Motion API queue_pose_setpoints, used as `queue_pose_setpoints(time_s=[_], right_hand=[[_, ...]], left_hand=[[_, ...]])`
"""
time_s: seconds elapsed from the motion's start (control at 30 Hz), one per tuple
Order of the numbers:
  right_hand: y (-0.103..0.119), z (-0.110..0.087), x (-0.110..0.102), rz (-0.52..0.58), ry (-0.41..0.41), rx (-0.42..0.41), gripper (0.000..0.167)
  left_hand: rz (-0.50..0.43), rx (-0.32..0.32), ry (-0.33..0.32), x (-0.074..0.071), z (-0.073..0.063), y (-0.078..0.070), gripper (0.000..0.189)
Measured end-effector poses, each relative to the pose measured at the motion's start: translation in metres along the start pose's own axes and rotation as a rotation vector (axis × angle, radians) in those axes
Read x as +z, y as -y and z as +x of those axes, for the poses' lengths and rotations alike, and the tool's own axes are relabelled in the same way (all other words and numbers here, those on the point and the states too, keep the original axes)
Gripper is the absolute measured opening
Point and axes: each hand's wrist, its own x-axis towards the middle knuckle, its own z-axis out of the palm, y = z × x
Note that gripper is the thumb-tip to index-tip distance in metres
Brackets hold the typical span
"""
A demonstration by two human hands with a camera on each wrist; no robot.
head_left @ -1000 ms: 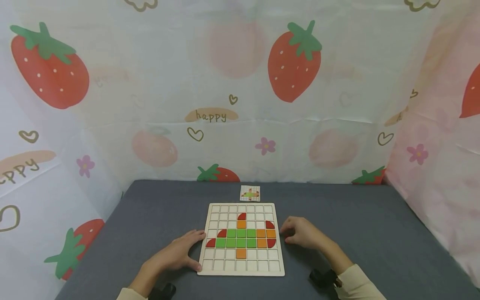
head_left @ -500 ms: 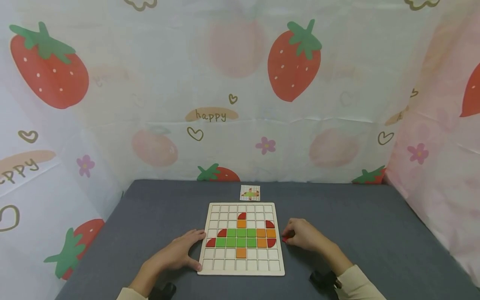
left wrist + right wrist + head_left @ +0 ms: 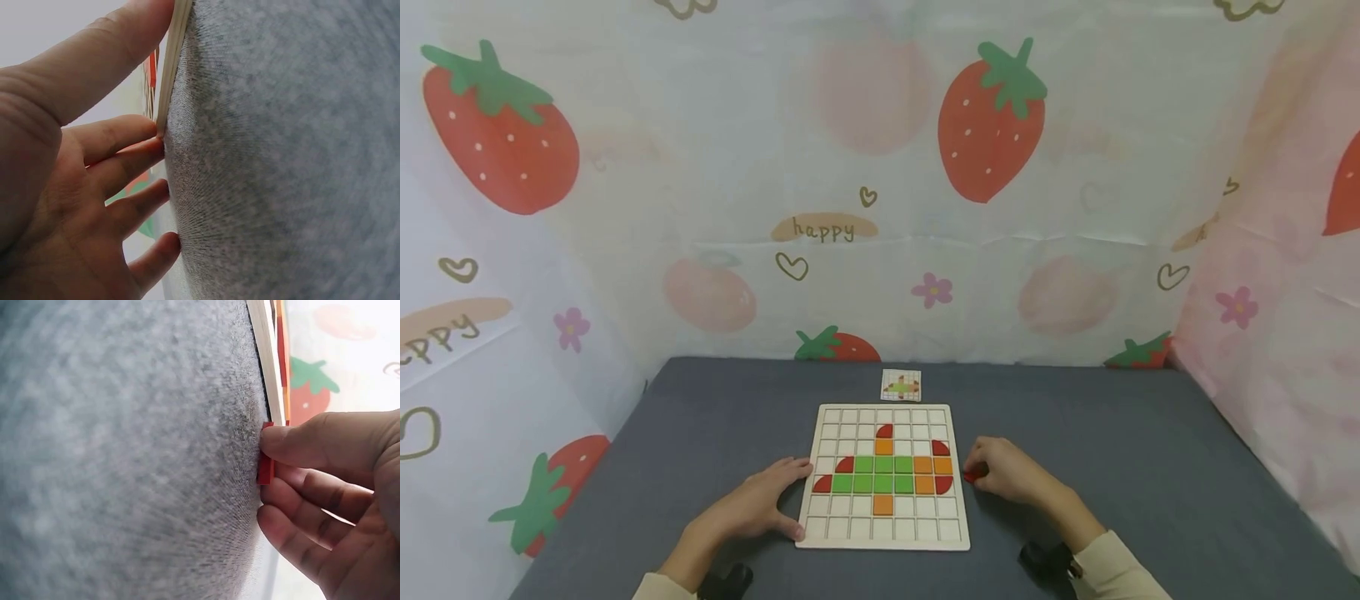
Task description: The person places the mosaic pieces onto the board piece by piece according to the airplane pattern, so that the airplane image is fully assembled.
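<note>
A pale wooden grid board [image 3: 839, 529] lies flat on the table, with green, orange and red pieces filling part of its squares. At its left edge rests my left hand [image 3: 760, 502]; the thumb [image 3: 115, 47] and index fingertip touch the board's side, and the fingers are spread and nearly straight. Just past the right edge, my right hand [image 3: 1011, 468] pinches a small red piece [image 3: 265, 464] between thumb and fingers, low over the cloth. Most of that piece is hidden by the fingers in the head view, where only a red sliver shows.
Behind the board lies a small picture card [image 3: 900, 385] with a coloured grid pattern. Dark grey cloth [image 3: 737, 408] covers the table. A strawberry-print curtain [image 3: 865, 167] closes off the back and both sides.
A red piece has come into sight at my right fingertips. The right hand has shifted only slightly; the left hand and the board stay put.
</note>
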Motion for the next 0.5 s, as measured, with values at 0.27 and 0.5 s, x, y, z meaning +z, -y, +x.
queue_pose_setpoints(time_s=[0.27,0.5], right_hand=[[-0.0022,-0.0012,0.0012,0.051,-0.044,0.037,0.013],[-0.0006,-0.0038,0.0005,0.075,-0.066,0.038,0.013]], left_hand=[[0.005,-0.011,-0.005,0.0001,0.0007,-0.0005,0.095],[0.007,0.004,-0.009,0.0002,-0.0006,-0.0016,0.094]])
